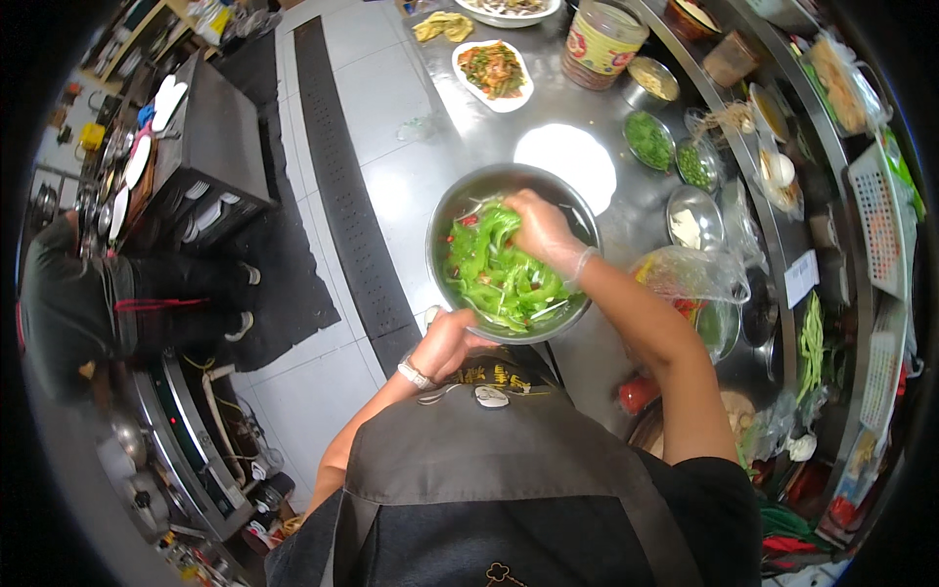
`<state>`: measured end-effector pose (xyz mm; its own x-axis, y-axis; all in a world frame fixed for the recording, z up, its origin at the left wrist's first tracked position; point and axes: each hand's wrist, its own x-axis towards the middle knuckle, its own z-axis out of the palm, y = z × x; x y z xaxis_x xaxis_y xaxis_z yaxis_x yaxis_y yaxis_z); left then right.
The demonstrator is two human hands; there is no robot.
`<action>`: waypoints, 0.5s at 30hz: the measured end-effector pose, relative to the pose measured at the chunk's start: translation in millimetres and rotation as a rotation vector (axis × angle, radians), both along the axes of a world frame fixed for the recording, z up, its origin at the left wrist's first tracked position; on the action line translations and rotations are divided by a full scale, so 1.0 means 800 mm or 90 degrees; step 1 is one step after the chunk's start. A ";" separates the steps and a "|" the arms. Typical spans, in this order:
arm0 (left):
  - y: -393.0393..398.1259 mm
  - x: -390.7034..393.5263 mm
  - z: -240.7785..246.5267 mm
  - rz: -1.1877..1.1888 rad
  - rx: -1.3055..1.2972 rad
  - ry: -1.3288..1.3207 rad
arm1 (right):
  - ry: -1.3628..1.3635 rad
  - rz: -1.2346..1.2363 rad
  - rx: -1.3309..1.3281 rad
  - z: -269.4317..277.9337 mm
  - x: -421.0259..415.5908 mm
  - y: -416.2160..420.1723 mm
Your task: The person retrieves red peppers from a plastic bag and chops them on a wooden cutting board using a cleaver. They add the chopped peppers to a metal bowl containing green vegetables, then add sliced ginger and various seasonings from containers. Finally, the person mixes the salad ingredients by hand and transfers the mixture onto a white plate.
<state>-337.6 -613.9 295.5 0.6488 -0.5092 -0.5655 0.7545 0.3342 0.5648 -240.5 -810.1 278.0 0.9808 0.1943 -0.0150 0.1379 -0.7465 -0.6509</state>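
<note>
A round stainless steel mixing bowl (pixel 434 257) holds sliced green vegetable (pixel 484 275) with red chilli bits and pale shreds. My left hand (pixel 449 339) grips the bowl's rim on the side towards me. Inside the bowl is my right hand (pixel 541 229), in a clear plastic glove, its fingers closed around some of the green slices. Those fingertips are partly hidden by the food. Just beyond the bowl lies a white scallop-edged plate (pixel 572 161) on the steel counter, partly covered from view by the bowl.
Small metal bowls of chopped greens (pixel 648 139), green pieces (pixel 693 164) and white slices (pixel 687 227) line the right. Farther off are a dish of cooked food (pixel 493 70) and a plastic tub (pixel 603 44). A shelf edge (pixel 763 169) runs along the right. Another person (pixel 81 308) stands far left.
</note>
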 end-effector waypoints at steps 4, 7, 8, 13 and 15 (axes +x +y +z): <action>0.008 0.004 -0.005 0.039 0.022 -0.033 | 0.017 0.182 -0.155 0.013 -0.028 0.043; 0.019 0.004 0.002 0.067 0.013 -0.048 | 0.150 0.207 -0.300 0.062 -0.051 0.078; 0.023 0.002 0.004 0.062 0.009 -0.050 | 0.123 0.179 -0.330 0.048 -0.041 0.073; 0.047 0.005 0.017 0.043 -0.016 -0.004 | -0.084 0.073 -0.159 0.027 0.011 0.038; 0.052 0.012 0.012 0.027 -0.011 -0.036 | -0.195 0.106 -0.181 0.044 -0.003 0.062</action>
